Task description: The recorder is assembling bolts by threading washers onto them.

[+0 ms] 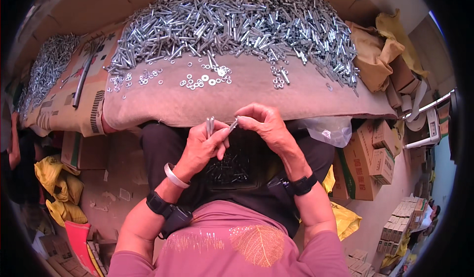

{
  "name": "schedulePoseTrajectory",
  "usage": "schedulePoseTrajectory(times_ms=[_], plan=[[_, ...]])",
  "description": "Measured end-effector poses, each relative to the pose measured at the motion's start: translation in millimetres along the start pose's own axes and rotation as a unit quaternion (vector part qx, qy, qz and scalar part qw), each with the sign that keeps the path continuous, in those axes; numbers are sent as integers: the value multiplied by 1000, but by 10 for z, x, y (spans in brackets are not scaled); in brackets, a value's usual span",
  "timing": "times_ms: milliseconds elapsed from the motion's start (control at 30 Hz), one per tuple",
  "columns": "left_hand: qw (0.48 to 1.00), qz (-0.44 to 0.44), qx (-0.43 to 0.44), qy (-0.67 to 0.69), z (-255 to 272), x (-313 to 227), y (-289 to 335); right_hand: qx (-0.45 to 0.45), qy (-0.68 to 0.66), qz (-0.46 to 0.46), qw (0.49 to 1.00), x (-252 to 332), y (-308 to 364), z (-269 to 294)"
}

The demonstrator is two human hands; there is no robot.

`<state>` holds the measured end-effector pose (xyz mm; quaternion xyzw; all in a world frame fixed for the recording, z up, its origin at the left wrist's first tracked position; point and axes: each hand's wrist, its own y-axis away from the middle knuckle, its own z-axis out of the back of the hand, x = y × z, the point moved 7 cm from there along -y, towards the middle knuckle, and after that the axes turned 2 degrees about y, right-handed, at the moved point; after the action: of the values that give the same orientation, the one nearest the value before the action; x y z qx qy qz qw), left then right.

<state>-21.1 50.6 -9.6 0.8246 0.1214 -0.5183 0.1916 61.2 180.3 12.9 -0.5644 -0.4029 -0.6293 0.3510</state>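
Over my lap, my left hand (201,145) is closed around a few silver metal bolts (210,126), their ends poking up past the fingers. One bolt (232,126) slants from its thumb and forefinger toward my right hand (266,125). The right fingertips pinch at the upper end of that bolt; whether they hold a small nut or washer there is too small to tell. Beneath the hands, a dark container or cloth (247,182) on my lap has more metal pieces in it, hard to see in the shade.
Ahead, a cloth-covered table (163,102) carries a big heap of bolts (237,25) and scattered washers (212,81). A metal rod (85,77) and another bolt heap (47,67) lie left. At right are a plastic bag (330,130) and cardboard boxes (359,161). Another person's arm (15,144) shows far left.
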Motion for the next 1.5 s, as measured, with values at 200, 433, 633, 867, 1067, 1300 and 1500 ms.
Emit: schedulePoseTrajectory(times_ms=[200,433,633,867,1067,1300,1500], plan=[[973,-111,-71,-191,-21,-87,68,-95,14,0,995,-134,-73,-41],[982,-132,-99,-96,67,-33,17,-97,6,22,995,-54,-132,-123],[987,40,-12,153,63,160,-62,-58,-29,41,997,-39,-86,-90],[994,5,-13,112,27,107,-48,-77,-63,55,994,-128,-80,-93],[979,-122,-98,-128,64,-75,17,-131,56,17,990,-86,-104,-121],[901,-299,-97,-298,-213,-192,68,-123,-78,26,989,-136,-305,-334],[935,-246,-180,-180,168,-255,48,-80,-89,61,991,-33,-22,-546]])
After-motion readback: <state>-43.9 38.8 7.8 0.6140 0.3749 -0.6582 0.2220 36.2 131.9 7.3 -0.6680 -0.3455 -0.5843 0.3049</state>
